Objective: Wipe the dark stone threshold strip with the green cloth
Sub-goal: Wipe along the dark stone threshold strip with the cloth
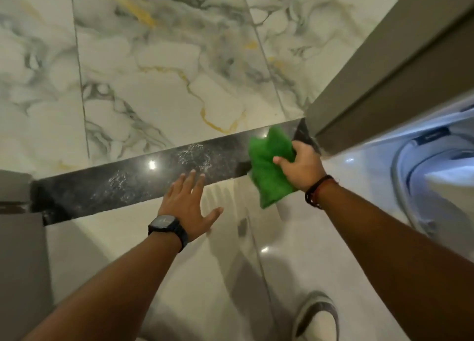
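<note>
Two bare forearms are seen reaching forward from the bottom edge, and a grey and white shoe (316, 317) is planted on the pale glossy floor tile (230, 276) between them. A black watch (168, 229) is worn on the left wrist; no writing can be made out on its dark face. A dark and red cord bracelet (316, 191) is worn on the right wrist.

The left hand (188, 204) is held flat with its fingers released and spread, the fingertips reaching the near edge of the dark stone threshold strip (128, 184); whether the tile is being touched cannot be told. The green cloth (269, 166) is gripped by the right hand (301, 168), whose fingers are clenched around its bunched right side. The cloth is laid across the right end of the strip, with its lower corner hanging over the pale tile.

The strip is set across the view from lower left to upper right, speckled white and carrying a light reflection. At its right end a grey-brown door frame (384, 84) is met. To the right, a white appliance with a round rim (415, 161) is seen; a small dark label on it is too blurred to be read. Beyond the strip, marble tiles (154, 71) veined in grey and gold are laid.
</note>
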The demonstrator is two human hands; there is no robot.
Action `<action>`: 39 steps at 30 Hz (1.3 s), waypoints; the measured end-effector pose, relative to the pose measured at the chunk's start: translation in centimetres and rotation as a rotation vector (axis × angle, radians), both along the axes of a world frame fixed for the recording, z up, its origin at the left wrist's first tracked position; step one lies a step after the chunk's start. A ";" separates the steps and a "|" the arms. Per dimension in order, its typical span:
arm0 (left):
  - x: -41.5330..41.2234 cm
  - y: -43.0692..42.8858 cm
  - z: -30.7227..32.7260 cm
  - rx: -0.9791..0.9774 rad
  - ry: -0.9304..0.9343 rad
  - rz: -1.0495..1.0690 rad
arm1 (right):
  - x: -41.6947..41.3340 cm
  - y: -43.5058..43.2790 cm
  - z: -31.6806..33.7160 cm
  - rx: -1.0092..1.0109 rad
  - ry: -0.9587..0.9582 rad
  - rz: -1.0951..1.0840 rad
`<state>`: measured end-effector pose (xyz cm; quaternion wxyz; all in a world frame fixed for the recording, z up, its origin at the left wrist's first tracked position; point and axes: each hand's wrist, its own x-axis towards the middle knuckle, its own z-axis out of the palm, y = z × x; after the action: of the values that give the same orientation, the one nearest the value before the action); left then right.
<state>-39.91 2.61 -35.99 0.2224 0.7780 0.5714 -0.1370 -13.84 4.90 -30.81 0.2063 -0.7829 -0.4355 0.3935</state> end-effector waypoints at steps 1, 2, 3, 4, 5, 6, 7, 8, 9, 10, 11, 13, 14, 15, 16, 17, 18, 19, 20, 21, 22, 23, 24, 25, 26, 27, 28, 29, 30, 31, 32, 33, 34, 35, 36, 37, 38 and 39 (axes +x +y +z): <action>-1.0 -0.1 -2.4 0.021 0.020 0.030 | 0.1 0.7 -2.3 0.047 0.011 -0.036; -1.7 -0.1 -4.7 0.043 0.030 0.063 | 0.6 1.1 -4.7 0.070 0.013 -0.071; -2.2 -0.1 -6.4 0.066 0.032 0.101 | 1.4 1.2 -6.9 0.052 0.008 -0.097; -2.4 0.0 -8.2 0.095 0.026 0.141 | 2.2 1.2 -9.1 -0.014 -0.028 -0.103; -2.6 0.1 -9.6 0.122 0.024 0.176 | 2.9 1.1 -11.1 -0.100 -0.109 -0.094; -2.7 0.2 -10.8 0.152 0.018 0.200 | 3.3 0.9 -12.7 -0.156 -0.250 -0.065; -2.7 0.4 -11.7 0.183 0.012 0.208 | 3.6 0.9 -14.0 -0.136 -0.419 -0.003; -2.7 0.5 -12.3 0.208 0.008 0.205 | 3.8 0.8 -14.8 -0.048 -0.560 0.095; -2.7 0.7 -12.9 0.228 0.003 0.201 | 3.7 0.9 -15.6 0.060 -0.649 0.222; -2.6 0.8 -13.5 0.241 0.003 0.201 | 3.6 1.0 -16.3 0.138 -0.701 0.353; -2.7 0.9 -14.0 0.250 0.003 0.205 | 3.3 1.0 -17.0 0.172 -0.729 0.468; -2.6 1.0 -14.7 0.249 0.005 0.213 | 3.1 1.0 -18.3 0.146 -0.744 0.581; -2.6 0.9 -15.0 0.250 0.004 0.217 | 3.1 1.1 -18.7 0.126 -0.741 0.579; -2.7 0.9 -15.3 0.254 0.001 0.217 | 3.3 1.3 -19.0 0.117 -0.742 0.569; -2.7 0.9 -15.5 0.259 0.000 0.213 | 3.5 1.6 -19.2 0.116 -0.747 0.560; -2.8 0.9 -15.6 0.262 -0.002 0.209 | 3.5 1.9 -19.3 0.119 -0.750 0.550; -2.8 0.9 -15.6 0.270 -0.006 0.205 | 3.5 2.3 -19.3 0.127 -0.753 0.532; -2.8 0.9 -15.6 0.278 -0.009 0.205 | 3.4 2.8 -19.3 0.132 -0.754 0.505; -2.8 0.9 -15.6 0.283 -0.010 0.206 | 3.2 3.3 -19.4 0.130 -0.756 0.472; -2.8 0.8 -15.7 0.288 -0.009 0.206 | 2.9 3.9 -19.5 0.122 -0.762 0.439; -2.8 0.8 -15.7 0.291 -0.007 0.207 | 2.4 4.6 -19.7 0.108 -0.772 0.414; -2.7 0.8 -15.7 0.294 -0.006 0.207 | 2.0 5.1 -19.8 0.099 -0.785 0.398; -2.7 0.9 -15.7 0.295 -0.005 0.205 | 1.6 5.6 -19.9 0.092 -0.790 0.397; -2.7 0.9 -15.7 0.295 -0.005 0.205 | 1.2 5.8 -20.0 0.091 -0.785 0.413; -2.7 0.9 -15.7 0.294 -0.005 0.205 | 0.9 5.9 -20.0 0.095 -0.777 0.442; -2.8 0.9 -15.7 0.292 -0.007 0.204 | 0.7 5.8 -20.1 0.105 -0.771 0.480; -2.8 0.9 -15.7 0.289 -0.008 0.204 | 0.4 5.6 -20.0 0.114 -0.769 0.524; -2.8 0.9 -15.7 0.285 -0.008 0.204 | 0.1 5.3 -19.9 0.121 -0.764 0.571; -2.8 0.9 -15.7 0.280 -0.008 0.204 | -0.2 4.8 -19.8 0.129 -0.755 0.617; -2.8 0.9 -15.7 0.278 -0.007 0.205 | -0.5 4.2 -19.6 0.143 -0.744 0.662; -2.8 0.8 -15.7 0.274 -0.004 0.206 | -0.7 3.4 -19.6 0.156 -0.732 0.704; -2.8 0.9 -15.8 0.270 -0.002 0.207 | -0.9 2.6 -19.5 0.168 -0.720 0.742; -2.8 0.8 -15.7 0.266 0.001 0.207 | -0.8 1.8 -19.4 0.178 -0.710 0.773; -2.8 0.9 -15.7 0.263 0.001 0.207 | -0.5 1.1 -19.4 0.187 -0.703 0.794; -2.9 0.9 -15.7 0.261 0.002 0.206 | 0.0 0.6 -19.4 0.191 -0.699 0.806; -2.9 0.9 -15.7 0.259 0.003 0.203 | 0.5 0.2 -19.4 0.191 -0.695 0.812; -2.9 0.9 -15.7 0.260 0.003 0.199 | 1.2 -0.1 -19.4 0.188 -0.694 0.813; -2.9 0.9 -15.8 0.264 0.000 0.198 | 1.8 -0.2 -19.4 0.183 -0.695 0.811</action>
<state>-42.83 3.51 -51.74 0.1305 0.7404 0.6582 -0.0383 -12.03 4.66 -50.20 -0.0510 -0.6148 -0.7778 0.1201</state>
